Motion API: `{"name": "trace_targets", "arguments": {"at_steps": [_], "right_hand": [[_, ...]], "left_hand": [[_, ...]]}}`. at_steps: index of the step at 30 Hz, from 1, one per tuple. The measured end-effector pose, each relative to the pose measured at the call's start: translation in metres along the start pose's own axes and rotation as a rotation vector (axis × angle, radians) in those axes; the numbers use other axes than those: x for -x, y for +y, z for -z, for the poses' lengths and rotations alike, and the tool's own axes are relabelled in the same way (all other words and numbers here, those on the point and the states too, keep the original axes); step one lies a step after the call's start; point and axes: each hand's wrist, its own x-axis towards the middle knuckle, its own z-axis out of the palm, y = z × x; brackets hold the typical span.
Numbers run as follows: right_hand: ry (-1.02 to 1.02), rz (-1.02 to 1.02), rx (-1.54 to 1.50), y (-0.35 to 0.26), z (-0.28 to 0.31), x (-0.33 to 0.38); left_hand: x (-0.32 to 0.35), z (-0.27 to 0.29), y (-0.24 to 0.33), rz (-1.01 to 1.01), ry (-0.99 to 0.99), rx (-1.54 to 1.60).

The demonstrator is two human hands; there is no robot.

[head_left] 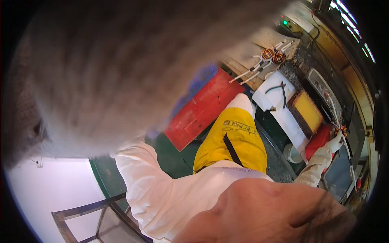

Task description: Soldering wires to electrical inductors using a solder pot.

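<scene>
My right hand (pixel 334 142), in a pale glove, reaches to the bench at the right with its fingers closed around a wire-wound ring coil (pixel 343 130). Orange and dark windings show on this coil, and long pale leads run from it both ways. A large, blurred pale shape covers the upper left, right above my left sleeve (pixel 137 162). It seems to be my left hand (pixel 121 73) raised close to the camera, its fingers smeared past telling. Two similar coils (pixel 272 56) with white leads lie on the far part of the bench.
Pliers (pixel 283 95) rest on a white board (pixel 263 87). Beside them are a dark-framed yellow slab (pixel 308 113) and a red object (pixel 318 141). A red bin (pixel 206 107) stands ahead of my yellow apron (pixel 243 146). A white bucket (pixel 292 153) sits lower, near a metal frame (pixel 83 211) behind left.
</scene>
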Motion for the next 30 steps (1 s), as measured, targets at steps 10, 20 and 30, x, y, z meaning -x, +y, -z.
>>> {"name": "trace_targets", "arguments": {"at_steps": [10,20,30], "right_hand": [[-0.033,0.024,-0.035,-0.014,-0.003,0.015],[-0.033,-0.039,-0.202,-0.006,-0.007,0.004],[-0.057,-0.012,-0.183,-0.005,-0.007,0.003]], "left_hand": [[-0.007,0.005,0.021,0.065,-0.483,-0.039],[0.007,0.029,0.015,0.103,-0.499,0.001],[0.033,0.043,0.009,0.193,-0.462,0.011]]}}
